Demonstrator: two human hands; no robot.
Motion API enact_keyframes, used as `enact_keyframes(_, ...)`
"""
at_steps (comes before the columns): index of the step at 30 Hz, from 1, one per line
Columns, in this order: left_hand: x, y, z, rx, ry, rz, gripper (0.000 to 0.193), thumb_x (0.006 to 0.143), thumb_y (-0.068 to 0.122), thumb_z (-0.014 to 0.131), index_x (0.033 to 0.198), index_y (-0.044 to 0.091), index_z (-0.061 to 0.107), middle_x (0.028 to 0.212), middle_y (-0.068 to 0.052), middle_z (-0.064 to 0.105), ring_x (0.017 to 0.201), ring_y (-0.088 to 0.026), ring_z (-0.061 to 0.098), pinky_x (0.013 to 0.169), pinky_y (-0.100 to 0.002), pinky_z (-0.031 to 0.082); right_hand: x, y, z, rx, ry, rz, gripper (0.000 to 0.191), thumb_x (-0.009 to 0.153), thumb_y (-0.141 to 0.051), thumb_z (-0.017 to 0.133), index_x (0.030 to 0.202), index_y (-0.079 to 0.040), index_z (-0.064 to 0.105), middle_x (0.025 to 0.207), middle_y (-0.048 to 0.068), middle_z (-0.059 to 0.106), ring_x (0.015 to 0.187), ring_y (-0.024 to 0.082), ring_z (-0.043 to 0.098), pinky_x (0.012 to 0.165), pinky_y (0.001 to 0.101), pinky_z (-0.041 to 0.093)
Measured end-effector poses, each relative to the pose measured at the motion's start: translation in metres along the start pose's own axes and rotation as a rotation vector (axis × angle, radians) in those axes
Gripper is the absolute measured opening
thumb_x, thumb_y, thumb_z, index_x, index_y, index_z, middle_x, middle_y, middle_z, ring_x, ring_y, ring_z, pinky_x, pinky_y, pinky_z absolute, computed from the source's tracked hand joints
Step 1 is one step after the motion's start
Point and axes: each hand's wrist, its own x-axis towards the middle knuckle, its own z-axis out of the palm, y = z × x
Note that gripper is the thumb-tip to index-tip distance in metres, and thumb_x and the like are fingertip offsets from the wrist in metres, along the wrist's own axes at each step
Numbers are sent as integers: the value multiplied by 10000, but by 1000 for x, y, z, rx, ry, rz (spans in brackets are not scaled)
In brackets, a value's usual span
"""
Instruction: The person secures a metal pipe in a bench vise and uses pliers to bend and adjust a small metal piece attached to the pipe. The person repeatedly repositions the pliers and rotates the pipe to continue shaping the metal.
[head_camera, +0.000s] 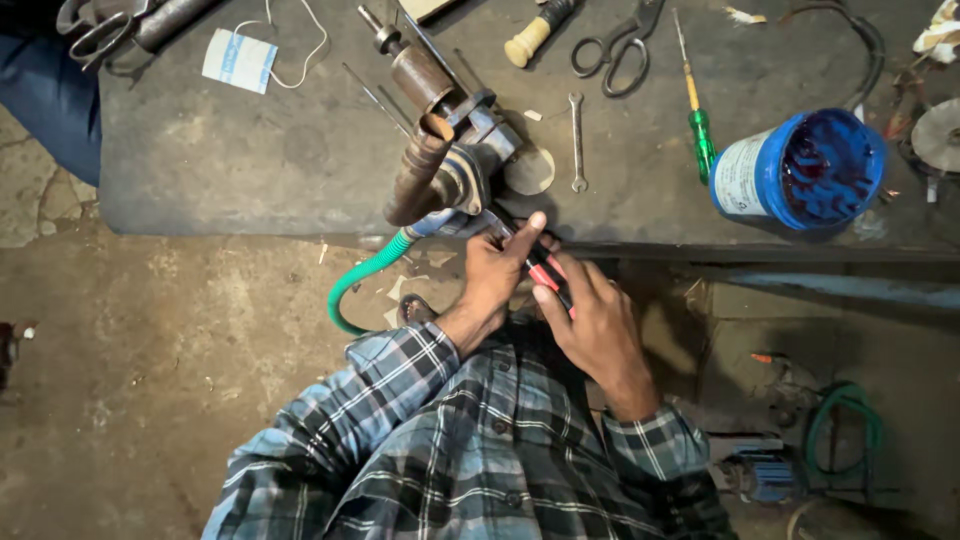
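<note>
At the bench's front edge my left hand (497, 272) and my right hand (590, 322) both grip a pair of pliers with red and black handles (545, 270). The plier jaws reach toward the base of a rusty metal pump-like fitting (440, 160) that stands on the dark workbench (250, 150). A green hose (360, 285) runs off the fitting's underside and curves down toward the floor. My left thumb presses along the tool near its jaws; my right fingers wrap the handles.
On the bench lie a small spanner (577, 140), black scissors (618, 45), a green-handled screwdriver (697, 115), a wooden-handled tool (535, 35) and an open blue tub of dark blue grease (805, 170). A white packet (240, 60) lies at the back left. Coiled green hose (845, 425) sits on the floor at right.
</note>
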Motion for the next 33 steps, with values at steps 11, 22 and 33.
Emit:
enact_keyframes(11, 7, 4, 1, -361, -161, -273, 198, 942, 221, 720, 1017, 59, 635, 906, -77, 708, 755, -180, 705, 635, -338, 596, 11, 55, 52, 1614, -393, 1025, 728, 941, -707, 416, 992, -29, 675, 742, 191, 707, 467, 206, 621, 370, 247, 451)
enact_keyframes(22, 12, -6, 14, -409, -39, -194, 276, 946, 283, 730, 865, 96, 545, 755, -13, 558, 741, -198, 672, 673, -350, 607, 7, -14, -9, -208, 37, -62, 670, 907, -452, 737, 1350, 17, 559, 1201, 184, 649, 1048, 395, 648, 824, 478, 559)
enact_keyframes(33, 6, 11, 14, -408, -44, -281, 295, 961, 242, 764, 861, 46, 567, 795, -81, 619, 786, -236, 701, 655, -375, 581, 3, 12, 9, -17, -15, -39, 520, 1057, -458, 562, 1279, 5, 639, 1050, 194, 688, 905, 389, 684, 727, 457, 558)
